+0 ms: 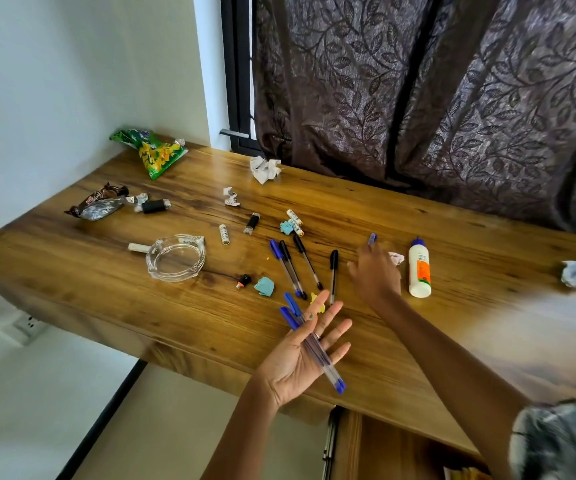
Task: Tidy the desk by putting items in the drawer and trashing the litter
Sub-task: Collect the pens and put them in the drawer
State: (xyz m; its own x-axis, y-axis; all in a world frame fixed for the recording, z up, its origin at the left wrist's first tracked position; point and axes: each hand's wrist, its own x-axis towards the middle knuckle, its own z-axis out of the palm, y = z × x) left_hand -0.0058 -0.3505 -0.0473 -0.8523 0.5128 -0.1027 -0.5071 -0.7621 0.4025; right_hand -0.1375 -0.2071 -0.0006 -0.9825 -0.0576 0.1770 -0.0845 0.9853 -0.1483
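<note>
Your left hand [309,351] lies flat, fingers straight, two blue pens [309,341] loose across the palm; tilt it and they roll off. Right hand [376,275], knuckles up, reaches a pen [371,238] on the desk [175,306]; grip unclear. Drawer [401,448] open below.

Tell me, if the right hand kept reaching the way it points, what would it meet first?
Probably the blue pen at the right hand's fingertips; they may already touch it, though depth is unclear.

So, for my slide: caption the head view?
Left hand carrying two blue-capped clear pens; right hand pinching another pen.
</note>
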